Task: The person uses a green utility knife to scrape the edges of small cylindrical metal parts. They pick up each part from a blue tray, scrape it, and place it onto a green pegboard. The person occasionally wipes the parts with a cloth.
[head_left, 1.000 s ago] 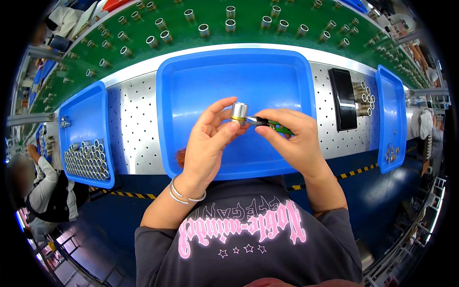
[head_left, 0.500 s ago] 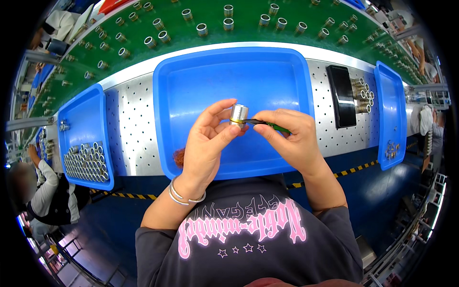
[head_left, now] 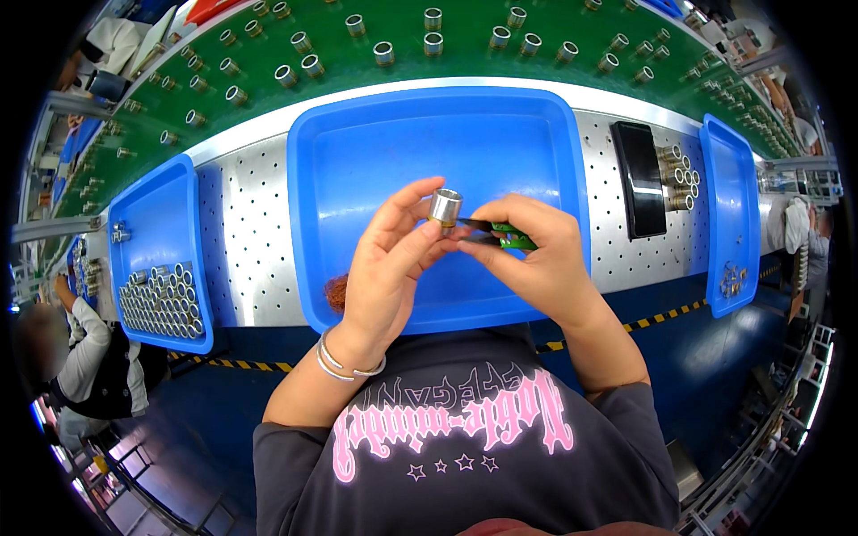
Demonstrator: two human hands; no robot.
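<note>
Above the large blue tray [head_left: 429, 100], my left hand [head_left: 386, 255] pinches a short silver metal sleeve [head_left: 446, 205] between thumb and fingers. The sleeve is nearly upright, its open end up, with a yellowish band round its lower end. My right hand [head_left: 541, 259] holds a small two-pronged hand tool [head_left: 511, 237] with black prongs and green grips. Its prongs are spread apart, their tips close to the sleeve's lower part; I cannot tell whether they touch it. Part of the tool is hidden in my palm.
A reddish-brown wiry tangle [head_left: 336, 293] lies at the tray's left. Many sleeves fill a left blue tray [head_left: 208, 295]. A black flat device [head_left: 637, 179] and grouped sleeves [head_left: 684, 179] stand right, before another blue tray [head_left: 715, 223]. Sleeves dot the green belt [head_left: 465, 58]. A person [head_left: 80, 357] sits left.
The tool's prongs have gone from nearly together to spread apart. In my left hand the sleeve has tilted, showing more of its open end. Sleeves on the belt have shifted slightly right.
</note>
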